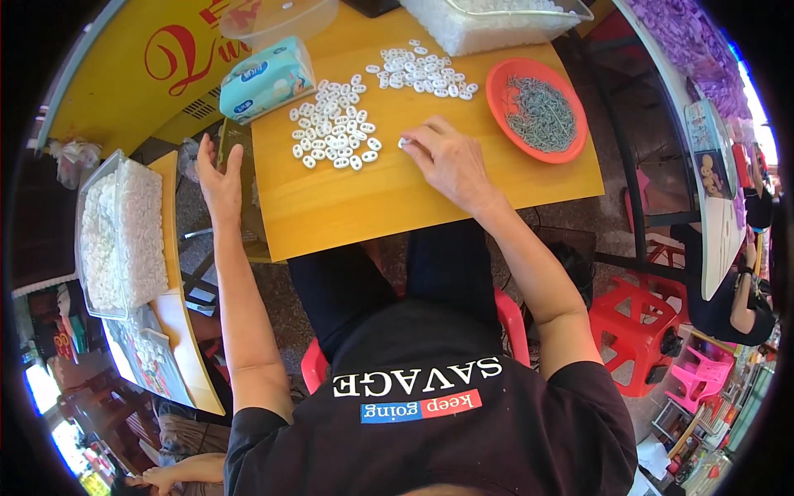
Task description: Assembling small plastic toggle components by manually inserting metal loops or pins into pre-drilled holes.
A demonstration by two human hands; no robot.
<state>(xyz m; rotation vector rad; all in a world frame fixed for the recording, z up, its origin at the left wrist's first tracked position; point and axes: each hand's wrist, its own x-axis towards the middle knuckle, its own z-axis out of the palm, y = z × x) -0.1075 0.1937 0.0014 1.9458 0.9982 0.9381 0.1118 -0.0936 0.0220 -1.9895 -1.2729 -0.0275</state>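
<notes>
My right hand [453, 164] is over the yellow table [356, 211], its thumb and fingers pinched on a small white plastic piece [403, 142]. Left of it lies a loose pile of white oval pieces [335, 128], each with two dark holes. A second group of like pieces [422, 73] is spread farther back. My left hand [221, 183] hangs just off the table's left edge, fingers apart and holding nothing. To the right of my right hand, a round red dish [499, 87] holds many thin grey screws or nails [542, 114]; which of the two I cannot tell.
A teal tissue pack [266, 78] rests at the table's left back corner, near a clear plastic tub [281, 21]. At the back stands a clear bin [571, 15] of white pieces; another full bin [124, 236] is at my left. Red stools [633, 331] stand to the right.
</notes>
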